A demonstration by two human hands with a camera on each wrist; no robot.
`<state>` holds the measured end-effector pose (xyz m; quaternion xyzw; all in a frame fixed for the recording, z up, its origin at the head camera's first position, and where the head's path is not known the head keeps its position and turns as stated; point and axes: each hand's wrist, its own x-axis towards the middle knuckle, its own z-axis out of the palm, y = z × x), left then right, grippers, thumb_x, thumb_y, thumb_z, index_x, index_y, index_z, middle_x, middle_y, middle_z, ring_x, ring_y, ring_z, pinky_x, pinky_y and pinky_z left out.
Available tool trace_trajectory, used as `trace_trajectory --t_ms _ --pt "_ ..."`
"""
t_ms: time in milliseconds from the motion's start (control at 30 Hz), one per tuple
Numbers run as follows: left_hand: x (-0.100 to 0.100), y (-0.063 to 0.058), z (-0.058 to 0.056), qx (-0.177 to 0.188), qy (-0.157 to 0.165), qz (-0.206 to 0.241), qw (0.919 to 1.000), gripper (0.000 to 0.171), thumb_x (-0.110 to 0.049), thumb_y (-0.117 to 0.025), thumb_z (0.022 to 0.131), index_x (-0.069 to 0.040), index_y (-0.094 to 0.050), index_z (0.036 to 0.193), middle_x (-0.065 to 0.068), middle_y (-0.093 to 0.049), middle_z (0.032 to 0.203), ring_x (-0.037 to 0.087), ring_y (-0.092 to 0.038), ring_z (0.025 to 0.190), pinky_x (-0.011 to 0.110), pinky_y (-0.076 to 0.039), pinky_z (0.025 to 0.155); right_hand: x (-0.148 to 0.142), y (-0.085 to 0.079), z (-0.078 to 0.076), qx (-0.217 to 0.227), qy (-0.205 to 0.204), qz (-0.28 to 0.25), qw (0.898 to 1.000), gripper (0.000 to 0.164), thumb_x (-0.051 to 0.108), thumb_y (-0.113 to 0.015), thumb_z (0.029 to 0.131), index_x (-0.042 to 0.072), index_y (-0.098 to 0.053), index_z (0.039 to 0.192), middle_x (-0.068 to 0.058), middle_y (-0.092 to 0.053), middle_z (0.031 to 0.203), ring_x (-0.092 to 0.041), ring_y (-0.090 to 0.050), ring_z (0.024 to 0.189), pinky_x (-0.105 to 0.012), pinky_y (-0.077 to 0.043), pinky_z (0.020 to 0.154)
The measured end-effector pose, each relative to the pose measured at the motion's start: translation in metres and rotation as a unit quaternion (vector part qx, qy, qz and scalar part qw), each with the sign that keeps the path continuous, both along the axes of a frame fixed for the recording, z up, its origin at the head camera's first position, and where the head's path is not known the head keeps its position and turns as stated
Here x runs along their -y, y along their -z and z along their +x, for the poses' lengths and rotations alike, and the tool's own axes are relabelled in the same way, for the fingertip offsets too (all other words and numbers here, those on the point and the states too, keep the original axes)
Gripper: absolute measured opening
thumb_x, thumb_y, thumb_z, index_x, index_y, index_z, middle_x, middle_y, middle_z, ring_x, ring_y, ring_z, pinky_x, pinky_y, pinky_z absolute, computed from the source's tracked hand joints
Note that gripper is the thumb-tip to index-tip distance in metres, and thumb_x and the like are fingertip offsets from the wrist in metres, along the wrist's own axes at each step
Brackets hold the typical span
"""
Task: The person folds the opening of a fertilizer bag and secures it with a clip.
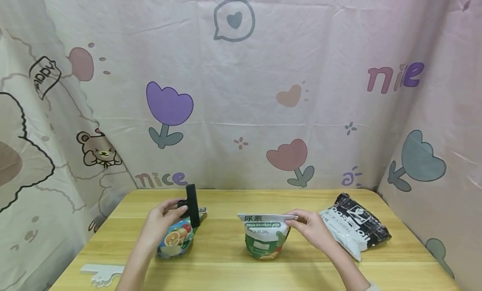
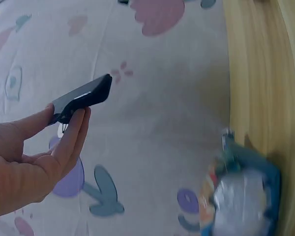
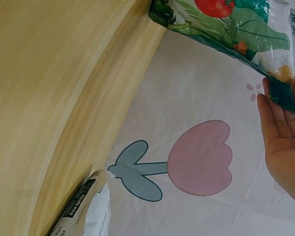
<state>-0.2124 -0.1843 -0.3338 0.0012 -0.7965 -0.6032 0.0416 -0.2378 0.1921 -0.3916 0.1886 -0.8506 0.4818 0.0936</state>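
My left hand (image 1: pixel 165 217) pinches a black bag clip (image 1: pixel 192 205) between thumb and fingers, holding it up on the left. In the left wrist view the clip (image 2: pixel 83 98) points away from the palm. Below it, a blue bag with fruit pictures (image 1: pixel 177 239) lies on the table. My right hand (image 1: pixel 310 228) grips the upper right corner of a green and white bag (image 1: pixel 265 238) with vegetable pictures. This bag stands upright, its flat top edge facing up. In the right wrist view the thumb and fingers close on its corner (image 3: pixel 282 96).
A black and white plastic package (image 1: pixel 355 224) lies at the right of the wooden table (image 1: pixel 226 203). A white hand-shaped clip (image 1: pixel 102 273) rests at the front left, partly behind my left forearm. A patterned curtain (image 1: pixel 233 94) hangs behind the table and at both sides.
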Motion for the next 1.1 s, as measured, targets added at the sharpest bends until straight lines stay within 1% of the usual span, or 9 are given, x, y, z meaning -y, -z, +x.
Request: trace_trajectory --t_ms 233,267,433,467,500,600,767,967,1100 --pt "-0.03 -0.007 0.005 -0.051 0.014 0.017 0.9984 0.041 -0.019 -0.059 0.091 0.005 -0.05 0.124 0.018 -0.057 0.117 0.026 -0.055 0.107 0.028 -0.045 0.088 0.0 0.001 0.0 0.001 -0.002 -0.002 1.0 0.014 0.018 -0.068 0.082 0.01 -0.07 0.095 0.0 -0.067 0.086 -0.012 -0.063 0.075 -0.027 -0.052 0.064" --pt "-0.034 -0.009 0.006 -0.055 0.016 0.014 0.9982 0.04 -0.018 -0.058 0.092 0.004 -0.05 0.124 0.018 -0.057 0.118 0.026 -0.056 0.106 0.025 -0.048 0.082 0.0 0.001 0.0 0.002 -0.003 -0.002 1.0 0.014 0.017 -0.068 0.082 0.01 -0.07 0.095 0.0 -0.067 0.086 -0.012 -0.063 0.075 -0.027 -0.052 0.064" --pt "-0.055 -0.014 0.012 -0.082 0.041 0.033 0.9953 0.034 -0.013 -0.054 0.094 0.002 -0.049 0.124 0.018 -0.055 0.119 0.028 -0.055 0.106 0.028 -0.048 0.084 0.001 0.0 0.0 0.004 -0.006 -0.008 1.0 0.014 0.016 -0.068 0.082 0.009 -0.069 0.094 -0.001 -0.067 0.086 -0.012 -0.063 0.075 -0.027 -0.052 0.064" --pt "-0.059 -0.015 0.012 -0.087 0.048 0.046 0.994 0.033 -0.011 -0.052 0.094 0.003 -0.048 0.124 0.019 -0.054 0.119 0.029 -0.055 0.106 0.028 -0.048 0.084 0.001 0.0 0.0 0.004 -0.007 -0.01 1.0 0.014 0.016 -0.068 0.082 0.009 -0.07 0.094 -0.001 -0.067 0.086 -0.012 -0.062 0.075 -0.027 -0.052 0.064" --pt "-0.063 -0.015 0.012 -0.094 0.057 0.059 0.9922 0.031 -0.008 -0.051 0.095 0.004 -0.047 0.123 0.02 -0.053 0.12 0.029 -0.054 0.108 0.031 -0.044 0.091 0.001 0.0 0.0 0.003 -0.007 -0.009 1.0 0.014 0.016 -0.068 0.083 0.009 -0.069 0.094 -0.001 -0.067 0.086 -0.012 -0.062 0.075 -0.027 -0.052 0.064" --pt "-0.073 -0.016 0.012 -0.112 0.081 0.087 0.9866 0.028 -0.003 -0.048 0.095 0.005 -0.043 0.121 0.023 -0.05 0.121 0.032 -0.052 0.11 0.032 -0.043 0.091 0.001 -0.001 0.001 -0.001 -0.01 -0.009 1.0 0.015 0.016 -0.067 0.083 0.007 -0.069 0.095 -0.002 -0.067 0.086 -0.012 -0.062 0.075 -0.026 -0.051 0.064" --pt "-0.086 -0.011 0.01 -0.153 0.099 0.108 0.9772 0.026 0.0 -0.051 0.092 0.007 -0.044 0.117 0.023 -0.05 0.12 0.033 -0.051 0.112 0.03 -0.045 0.089 0.001 -0.001 0.0 0.001 -0.01 -0.013 1.0 0.014 0.015 -0.067 0.083 0.008 -0.069 0.094 -0.002 -0.067 0.087 -0.012 -0.063 0.076 -0.027 -0.052 0.065" --pt "-0.098 -0.004 0.003 -0.21 0.086 0.148 0.9625 0.024 0.005 -0.063 0.083 0.006 -0.059 0.106 0.018 -0.061 0.104 0.024 -0.061 0.098 0.03 -0.048 0.084 0.0 0.001 0.0 -0.005 -0.011 -0.013 1.0 0.014 0.015 -0.068 0.083 0.008 -0.069 0.094 -0.002 -0.067 0.086 -0.012 -0.063 0.075 -0.026 -0.052 0.065" --pt "-0.103 0.001 0.0 -0.228 0.068 0.145 0.9604 0.026 0.005 -0.067 0.079 0.005 -0.062 0.104 0.017 -0.063 0.102 0.022 -0.062 0.095 0.029 -0.048 0.082 0.0 0.002 -0.001 -0.008 -0.014 -0.017 1.0 0.015 0.016 -0.068 0.083 0.007 -0.069 0.094 -0.002 -0.067 0.086 -0.012 -0.063 0.075 -0.026 -0.052 0.065"
